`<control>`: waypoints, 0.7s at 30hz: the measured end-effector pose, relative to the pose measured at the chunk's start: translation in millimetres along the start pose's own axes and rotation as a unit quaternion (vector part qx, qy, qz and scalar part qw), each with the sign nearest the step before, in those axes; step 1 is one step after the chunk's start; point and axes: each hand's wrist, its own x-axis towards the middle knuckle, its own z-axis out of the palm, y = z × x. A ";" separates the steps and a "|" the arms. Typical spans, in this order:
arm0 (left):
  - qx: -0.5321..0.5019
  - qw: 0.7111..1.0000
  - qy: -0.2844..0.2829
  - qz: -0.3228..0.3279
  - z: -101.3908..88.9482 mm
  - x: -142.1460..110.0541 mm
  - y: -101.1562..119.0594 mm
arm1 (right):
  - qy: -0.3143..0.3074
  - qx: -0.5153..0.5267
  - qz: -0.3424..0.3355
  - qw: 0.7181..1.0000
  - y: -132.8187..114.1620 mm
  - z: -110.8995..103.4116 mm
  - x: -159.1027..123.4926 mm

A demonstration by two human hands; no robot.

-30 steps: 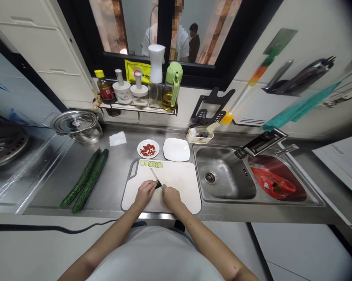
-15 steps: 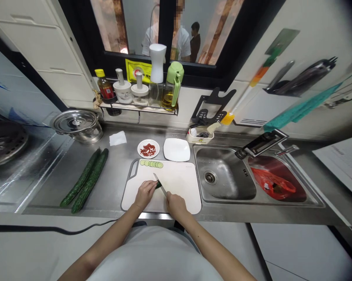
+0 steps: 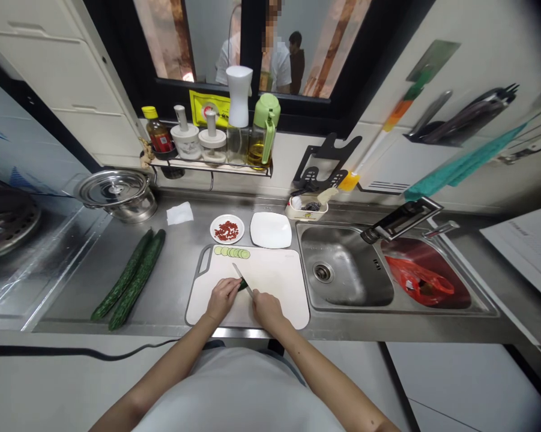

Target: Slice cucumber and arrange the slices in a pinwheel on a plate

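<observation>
On a white cutting board (image 3: 279, 288) with a grey rim, my left hand (image 3: 223, 297) is closed on a short dark green piece of cucumber (image 3: 242, 284), mostly covered by the fingers. Wrapped round the handle of a kitchen knife (image 3: 240, 272), my right hand (image 3: 266, 307) holds the blade against that piece, its tip pointing away to the upper left. A row of thin, overlapping cucumber slices (image 3: 233, 252) lies along the board's far edge. Behind the board stand a small plate of chopped red bits (image 3: 226, 230) and a white square plate (image 3: 271, 230).
Two whole cucumbers (image 3: 137, 279) lie left of the board. A lidded steel pot (image 3: 130, 201) and a white paper towel (image 3: 180, 213) are behind them. Right of the board is a steel double sink (image 3: 346, 294) with a red plastic bag (image 3: 417, 282). Bottles crowd a wall rack (image 3: 214, 165).
The knife and my right hand have shifted slightly up and to the left. My left hand stays on the cucumber piece.
</observation>
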 end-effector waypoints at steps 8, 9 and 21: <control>-0.001 1.000 0.004 0.000 -1.8 0.6 2.5 | 0.025 0.008 -0.012 1.000 -0.5 6.4 13.8; 0.000 1.000 0.003 0.000 -1.6 0.5 2.2 | 0.031 0.008 -0.013 0.999 -0.9 6.7 15.7; 0.008 1.000 0.008 0.009 -2.1 -0.4 1.9 | 0.059 0.013 -0.015 0.998 -11.1 3.4 29.3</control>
